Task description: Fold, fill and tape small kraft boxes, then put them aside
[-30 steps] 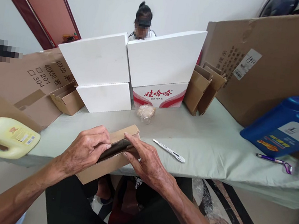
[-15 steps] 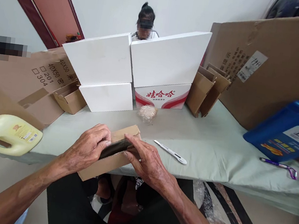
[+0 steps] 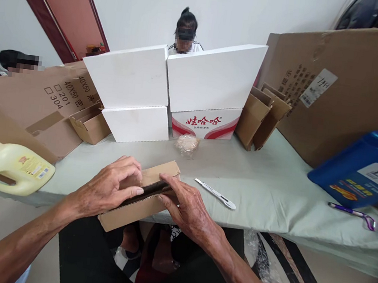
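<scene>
A small brown cardboard box lies at the near edge of the table, partly folded, with a dark gap along its top. My left hand rests over its left part, fingers curled and pressing on a flap. My right hand grips the right part, its fingers pushed down onto the flap edge. A white-handled knife lies on the cloth just right of my right hand.
The pale green table cloth carries white boxes, a red-and-white printed carton, folded cardboard pieces, a small open box, a wrapped lump, a yellow jug, a blue jug and a purple razor. Another person sits behind the boxes.
Both hands have pressed the flap lower, so the dark gap in the box has narrowed. The view has shifted slightly.
</scene>
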Available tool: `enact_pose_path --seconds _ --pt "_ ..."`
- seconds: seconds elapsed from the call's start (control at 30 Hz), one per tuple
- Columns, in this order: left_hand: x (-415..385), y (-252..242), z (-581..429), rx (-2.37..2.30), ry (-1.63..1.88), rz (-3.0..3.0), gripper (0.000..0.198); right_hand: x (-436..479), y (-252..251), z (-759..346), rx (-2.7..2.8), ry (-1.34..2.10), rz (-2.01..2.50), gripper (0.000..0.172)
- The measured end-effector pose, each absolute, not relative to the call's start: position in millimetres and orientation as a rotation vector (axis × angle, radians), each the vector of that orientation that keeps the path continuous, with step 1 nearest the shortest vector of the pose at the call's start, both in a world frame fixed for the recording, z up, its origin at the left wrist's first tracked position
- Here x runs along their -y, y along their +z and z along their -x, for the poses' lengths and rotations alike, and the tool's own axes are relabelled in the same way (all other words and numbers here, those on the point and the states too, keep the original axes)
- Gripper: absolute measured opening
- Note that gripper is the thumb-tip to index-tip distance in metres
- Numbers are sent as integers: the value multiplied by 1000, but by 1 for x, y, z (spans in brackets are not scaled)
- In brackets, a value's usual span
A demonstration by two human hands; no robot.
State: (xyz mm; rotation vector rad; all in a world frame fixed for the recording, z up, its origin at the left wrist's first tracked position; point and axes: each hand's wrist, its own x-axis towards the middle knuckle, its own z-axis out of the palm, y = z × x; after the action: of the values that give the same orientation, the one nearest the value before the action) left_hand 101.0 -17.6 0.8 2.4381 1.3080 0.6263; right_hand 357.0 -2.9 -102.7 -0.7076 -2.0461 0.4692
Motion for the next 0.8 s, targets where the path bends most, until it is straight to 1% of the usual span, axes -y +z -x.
enact_pose_path --seconds 0.2,0.37,0.47,0.53,0.63,0.67,0.73,0.8 --pt "16 0 -100 -1311 638 -2502 22 1 -99 -354 2041 470 698 47" --pt "20 -2 -93 -1169 704 -2751 16 -6 -100 -352 2024 472 686 44" --pt "22 -7 -77 -1097 599 -2887 28 -7 -101 -353 2046 473 666 41" --pt "20 -11 -64 -1159 602 -2899 36 -5 -99 -356 2063 457 614 35" --pt "9 -12 -46 -1297 673 -2850 41 -1 -87 -363 2143 438 489 15" --pt "6 -11 -43 -1360 663 -2842 43 -2 -82 -365 2187 443 453 12" --pt "1 -8 -40 -1522 560 -2849 42 -7 -70 -369 2279 448 407 13" --pt "0 -7 -42 -1708 418 -2857 35 -18 -60 -370 2391 422 385 18"
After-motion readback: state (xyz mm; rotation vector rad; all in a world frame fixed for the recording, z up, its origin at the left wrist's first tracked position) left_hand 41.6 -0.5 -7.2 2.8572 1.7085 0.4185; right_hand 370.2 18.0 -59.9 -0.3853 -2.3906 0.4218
